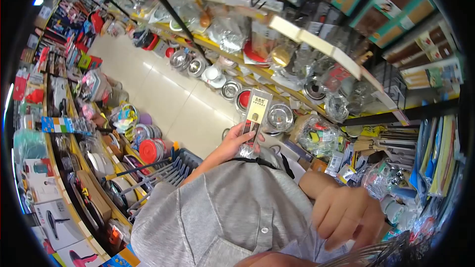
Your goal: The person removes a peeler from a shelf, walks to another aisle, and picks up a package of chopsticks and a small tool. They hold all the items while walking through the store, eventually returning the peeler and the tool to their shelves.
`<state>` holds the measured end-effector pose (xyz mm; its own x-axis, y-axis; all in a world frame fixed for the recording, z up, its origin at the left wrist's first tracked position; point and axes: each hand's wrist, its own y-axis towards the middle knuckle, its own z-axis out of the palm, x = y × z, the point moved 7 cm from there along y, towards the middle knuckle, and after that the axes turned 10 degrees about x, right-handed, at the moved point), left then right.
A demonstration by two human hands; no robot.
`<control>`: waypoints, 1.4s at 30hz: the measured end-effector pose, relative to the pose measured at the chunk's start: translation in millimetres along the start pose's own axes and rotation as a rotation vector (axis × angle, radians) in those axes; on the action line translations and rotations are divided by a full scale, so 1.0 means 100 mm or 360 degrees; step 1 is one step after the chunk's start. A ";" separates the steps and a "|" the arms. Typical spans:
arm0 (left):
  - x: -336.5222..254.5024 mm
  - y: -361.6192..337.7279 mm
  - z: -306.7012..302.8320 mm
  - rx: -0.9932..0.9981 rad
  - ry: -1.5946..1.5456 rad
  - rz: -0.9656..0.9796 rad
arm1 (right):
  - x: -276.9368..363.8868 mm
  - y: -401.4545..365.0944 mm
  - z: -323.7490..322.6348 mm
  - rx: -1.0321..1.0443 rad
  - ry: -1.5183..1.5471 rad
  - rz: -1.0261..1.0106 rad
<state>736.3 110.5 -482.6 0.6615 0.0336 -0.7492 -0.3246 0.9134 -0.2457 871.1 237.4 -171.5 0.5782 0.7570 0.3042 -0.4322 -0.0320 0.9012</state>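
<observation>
In the head view our left hand (237, 141) grasps the lower end of a slim carded package (257, 111), its long axis running toward one o'clock. Our right hand (346, 212), at four o'clock from it, curls by a wire rack (376, 254); its grip we cannot tell.

Light grey ribbed button-front shirt (222, 207), small pale button (265, 229), thin black strap (257, 161) across chest; left hand (239, 141) and right hand (346, 216) bare.
</observation>
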 end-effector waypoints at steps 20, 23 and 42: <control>-1.55 -1.70 -2.61 -0.0193 -0.0070 0.0344 | -3.19 1.15 -0.14 0.0860 0.0835 0.0303; -1.74 -1.76 -2.79 -0.0204 -0.0037 0.0424 | -3.26 1.30 -0.26 0.0704 0.0788 0.0238; -4.16 -1.05 -4.61 -0.0399 0.0566 0.0468 | -6.77 0.22 -2.98 -0.0474 -0.1085 0.1732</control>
<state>184.0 -186.6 -428.3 0.2620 0.0940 -0.9605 -0.6427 0.7594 -0.1010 263.8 -81.8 -449.3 0.0327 -0.0457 0.9984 -0.9793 -0.2013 0.0229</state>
